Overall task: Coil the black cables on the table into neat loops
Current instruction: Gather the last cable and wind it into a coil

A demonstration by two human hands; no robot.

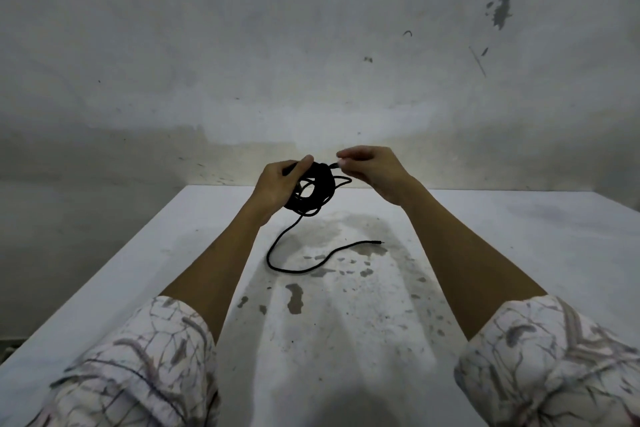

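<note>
A black cable (320,189) is wound into a small bundle of several loops, held above the far part of the white table (519,253). My left hand (278,184) grips the bundle's left side, thumb over the top. My right hand (372,170) pinches a short end of the cable at the bundle's upper right between thumb and fingertips. A loose tail (311,265) hangs from the bundle's bottom, curves across the table and ends in a plug at the right.
The table top carries grey stains and chipped spots in its middle. A stained grey wall stands right behind the table's far edge. My patterned sleeves fill the lower corners.
</note>
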